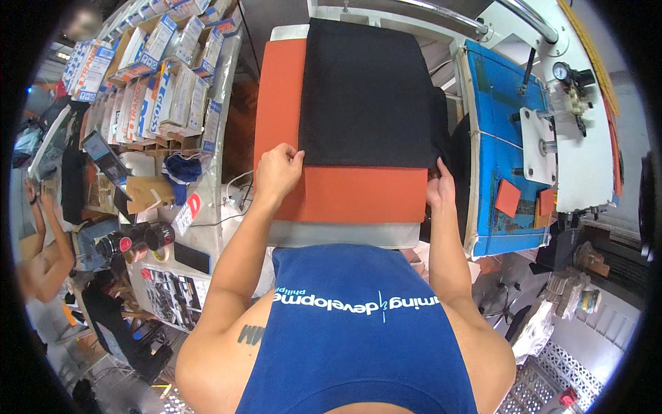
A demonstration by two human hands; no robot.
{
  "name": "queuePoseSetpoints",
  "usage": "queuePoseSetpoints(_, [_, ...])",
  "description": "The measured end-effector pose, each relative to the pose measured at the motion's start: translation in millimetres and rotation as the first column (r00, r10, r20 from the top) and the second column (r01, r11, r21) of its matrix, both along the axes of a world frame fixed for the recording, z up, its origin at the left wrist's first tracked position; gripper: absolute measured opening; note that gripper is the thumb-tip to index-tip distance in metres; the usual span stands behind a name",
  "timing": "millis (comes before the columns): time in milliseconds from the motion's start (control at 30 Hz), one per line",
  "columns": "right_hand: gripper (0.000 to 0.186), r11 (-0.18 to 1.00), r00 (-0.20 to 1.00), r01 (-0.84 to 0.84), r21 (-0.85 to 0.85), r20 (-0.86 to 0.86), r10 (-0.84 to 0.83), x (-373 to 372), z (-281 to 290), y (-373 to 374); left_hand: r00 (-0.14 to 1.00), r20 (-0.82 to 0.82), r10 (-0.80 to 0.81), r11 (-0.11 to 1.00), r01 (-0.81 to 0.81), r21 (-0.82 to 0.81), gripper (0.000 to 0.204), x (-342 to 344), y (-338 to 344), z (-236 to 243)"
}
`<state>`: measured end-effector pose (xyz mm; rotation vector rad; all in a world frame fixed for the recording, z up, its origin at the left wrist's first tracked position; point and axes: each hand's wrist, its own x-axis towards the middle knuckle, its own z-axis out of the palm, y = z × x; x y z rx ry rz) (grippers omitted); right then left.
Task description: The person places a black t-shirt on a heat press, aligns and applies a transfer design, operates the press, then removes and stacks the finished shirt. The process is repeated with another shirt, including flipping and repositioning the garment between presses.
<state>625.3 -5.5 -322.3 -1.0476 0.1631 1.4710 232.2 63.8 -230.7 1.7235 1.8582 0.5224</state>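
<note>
A blue sleeveless top point(358, 352) fills the lower middle of the frame. Above it, a flat orange-red pad point(365, 196) occupies the centre. A black cloth point(369, 90) lies over the pad's upper and right part, in the upper middle of the frame. At right of centre stands a blue panel point(493, 103). The left hand point(278, 171), left of centre, pinches the cloth's lower left corner between thumb and fingers. The right hand point(441, 185) has its fingertips at the cloth's lower right corner; whether they pinch it, I cannot tell. A dark phone point(193, 257) lies lower left, and a round gauge point(561, 71) sits upper right.
</note>
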Motion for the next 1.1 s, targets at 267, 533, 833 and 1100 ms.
queuePoseSetpoints(267, [0.015,0.976,0.897,0.145,-0.162,0.437,-0.061,11,23,-12,0.995,-0.089,-0.037,0.999,0.039,0.018,0.021,1,-9,3])
queuePoseSetpoints(533, [0.062,0.959,0.417,-0.271,-0.084,0.888,0.195,-14,33,13,0.843,-0.303,-0.444,0.736,0.536,0.414,0.029,-20,-23,-11])
queuePoseSetpoints(833, [0.040,0.902,0.166,-0.233,-0.363,0.899,0.405,4,41,-35,0.988,0.157,0.013,0.783,-0.107,0.613,0.018,-92,-85,-48])
queuePoseSetpoints(1100, [0.023,0.765,0.037,-0.643,-0.031,0.997,0.072,-82,148,-4,0.926,0.115,0.359,0.834,-0.374,0.405,0.017,-224,-88,-50])
